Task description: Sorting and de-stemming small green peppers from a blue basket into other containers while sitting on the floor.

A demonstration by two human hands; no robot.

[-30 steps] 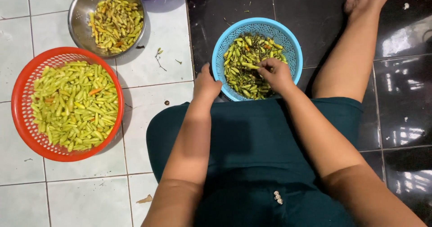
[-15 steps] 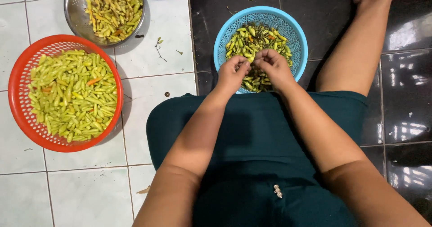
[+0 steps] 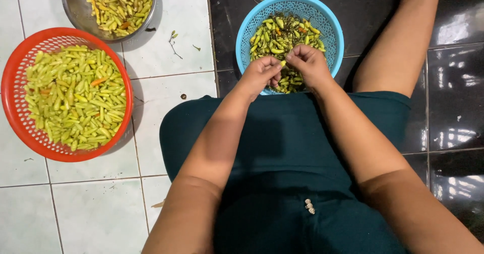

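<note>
A seated person's left hand [image 3: 260, 74] and right hand [image 3: 308, 62] pinch one small green chilli [image 3: 283, 62] between them above a round blue plastic basket [image 3: 330, 24] of chillies on the tiled floor [image 3: 174, 87]; a red plastic basket [image 3: 15, 110] sits well apart.

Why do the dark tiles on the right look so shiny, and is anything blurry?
In the head view, the glossy black floor tiles throw back bright white patches of glare from light above; the round red plastic basket casts a soft shadow on the white tiles. Left hand, right hand and round blue plastic basket are sharp, with no obvious blur.
</note>
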